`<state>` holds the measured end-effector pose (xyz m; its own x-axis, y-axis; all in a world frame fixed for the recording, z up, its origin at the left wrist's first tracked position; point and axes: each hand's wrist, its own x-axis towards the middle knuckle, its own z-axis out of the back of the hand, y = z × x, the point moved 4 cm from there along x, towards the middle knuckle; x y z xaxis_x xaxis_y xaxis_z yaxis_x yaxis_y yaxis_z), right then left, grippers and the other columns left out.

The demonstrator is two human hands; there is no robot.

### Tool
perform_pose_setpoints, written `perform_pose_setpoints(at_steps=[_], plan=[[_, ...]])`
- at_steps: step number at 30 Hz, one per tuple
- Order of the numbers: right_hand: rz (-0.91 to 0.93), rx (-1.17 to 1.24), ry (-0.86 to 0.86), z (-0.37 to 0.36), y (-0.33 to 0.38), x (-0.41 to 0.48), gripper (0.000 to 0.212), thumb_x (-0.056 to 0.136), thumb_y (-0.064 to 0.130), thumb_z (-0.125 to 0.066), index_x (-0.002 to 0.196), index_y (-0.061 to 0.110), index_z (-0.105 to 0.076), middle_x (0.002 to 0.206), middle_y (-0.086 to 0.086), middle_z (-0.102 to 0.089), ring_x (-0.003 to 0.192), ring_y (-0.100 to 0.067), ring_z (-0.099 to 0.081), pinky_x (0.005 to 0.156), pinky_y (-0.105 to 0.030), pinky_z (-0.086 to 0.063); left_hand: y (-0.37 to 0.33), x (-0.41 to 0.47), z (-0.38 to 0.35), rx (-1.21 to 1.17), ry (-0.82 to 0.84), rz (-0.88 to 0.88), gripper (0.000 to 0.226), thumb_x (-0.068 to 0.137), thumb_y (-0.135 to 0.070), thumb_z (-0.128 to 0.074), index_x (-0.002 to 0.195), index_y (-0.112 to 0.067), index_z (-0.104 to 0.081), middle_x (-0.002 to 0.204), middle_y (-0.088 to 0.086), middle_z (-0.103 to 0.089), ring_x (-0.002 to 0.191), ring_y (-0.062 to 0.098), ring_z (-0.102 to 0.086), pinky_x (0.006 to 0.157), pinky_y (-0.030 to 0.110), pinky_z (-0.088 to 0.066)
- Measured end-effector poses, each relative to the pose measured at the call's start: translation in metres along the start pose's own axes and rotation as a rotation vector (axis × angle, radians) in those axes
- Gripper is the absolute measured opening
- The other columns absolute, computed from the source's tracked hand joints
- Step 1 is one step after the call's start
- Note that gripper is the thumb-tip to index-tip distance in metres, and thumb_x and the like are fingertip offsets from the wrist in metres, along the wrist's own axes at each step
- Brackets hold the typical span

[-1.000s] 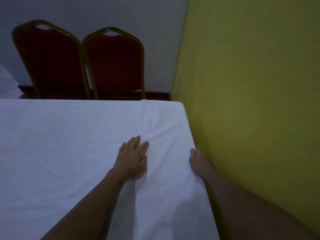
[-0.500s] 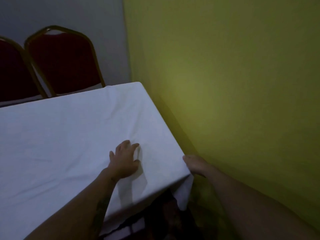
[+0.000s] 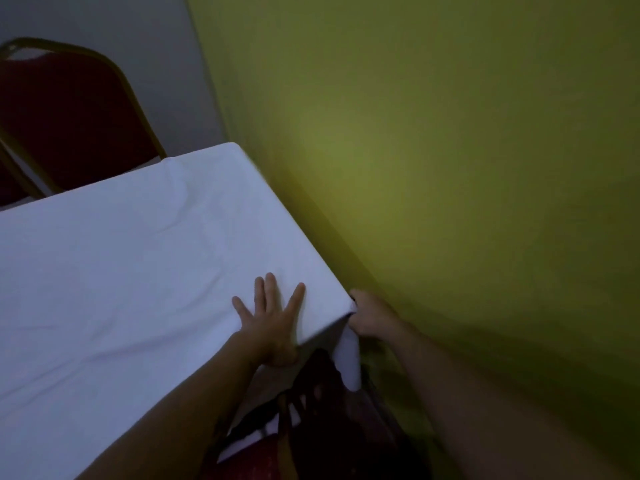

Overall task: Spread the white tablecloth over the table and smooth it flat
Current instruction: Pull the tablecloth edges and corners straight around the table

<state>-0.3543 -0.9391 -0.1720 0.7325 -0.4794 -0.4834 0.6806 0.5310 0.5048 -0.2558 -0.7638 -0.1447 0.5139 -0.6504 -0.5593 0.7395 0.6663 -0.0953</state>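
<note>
In 1 second the right grip [image 3: 370,315] has slid to the near corner and curled round the white tablecloth [image 3: 138,271], which covers the counter, while the left grip [image 3: 273,323], now splayed flat and holding nothing, pins it, so likely only final smoothing remains.

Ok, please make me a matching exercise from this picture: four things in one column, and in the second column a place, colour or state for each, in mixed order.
1. left hand
2. right hand
3. chair
4. wall

A. yellow-green, to the right of the tablecloth
B. grips the tablecloth's near corner
C. lies flat on the tablecloth, fingers spread
D. dark red, beyond the tablecloth's far edge

Pairs: 1-C, 2-B, 3-D, 4-A.
</note>
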Motion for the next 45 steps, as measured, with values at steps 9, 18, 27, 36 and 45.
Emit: perform_pose_setpoints(at_steps=[9,18,27,36,45], plan=[[-0.12,0.417,0.003,-0.029,-0.036,0.002,0.023,0.089,0.011,-0.058,0.111,0.012,-0.052,0.106,-0.01,-0.062,0.1,-0.023,-0.057,0.073,-0.033,-0.051,-0.015,0.01,0.016,-0.09,0.094,0.027,0.117,0.079,-0.046,-0.069,0.15,-0.042,0.023,0.152,0.018,0.043,0.139,0.038,0.04,0.11,0.073,0.009],[-0.011,0.567,-0.206,-0.044,-0.044,-0.001,0.012,0.082,0.011,-0.062,0.091,0.018,-0.061,0.09,-0.003,-0.069,0.084,-0.019,-0.064,0.075,-0.036,-0.053,-0.07,0.046,0.031,-0.021,-0.293,-0.437,0.067,0.076,-0.05,-0.05,0.138,-0.025,-0.048,0.152,0.001,-0.037,0.151,0.02,-0.013,0.114,0.056,-0.017],[0.064,0.042,-0.142,-0.011,-0.067,-0.007,0.024,0.074,0.022,-0.066,0.071,0.021,-0.042,0.079,-0.004,-0.059,0.074,-0.028,-0.057,0.057,-0.037,-0.041,-0.103,0.062,0.016,0.373,-0.222,-0.23,0.039,0.086,-0.041,-0.046,0.118,-0.021,-0.055,0.124,0.003,-0.049,0.128,0.025,-0.035,0.104,0.064,-0.02],[0.078,-0.196,0.082,-0.009,-0.068,0.003,0.028,0.086,0.04,-0.066,0.08,0.017,-0.051,0.084,-0.003,-0.053,0.076,-0.025,-0.051,0.062,-0.032,-0.037,-0.113,0.063,0.007,0.192,-0.245,-0.246,0.026,0.076,-0.016,-0.054,0.097,-0.023,-0.067,0.096,-0.007,-0.054,0.119,0.022,-0.04,0.106,0.073,-0.01],[0.117,-0.02,0.124,-0.019,-0.092,0.007,0.018,0.084,0.022,-0.063,0.102,0.019,-0.063,0.102,0.001,-0.066,0.093,-0.024,-0.062,0.07,-0.034,-0.05,-0.109,0.064,0.002,0.03,-0.361,-0.281,0.019,0.072,-0.008,-0.056,0.077,-0.026,-0.055,0.084,-0.01,-0.055,0.112,0.021,-0.043,0.106,0.073,-0.007]])
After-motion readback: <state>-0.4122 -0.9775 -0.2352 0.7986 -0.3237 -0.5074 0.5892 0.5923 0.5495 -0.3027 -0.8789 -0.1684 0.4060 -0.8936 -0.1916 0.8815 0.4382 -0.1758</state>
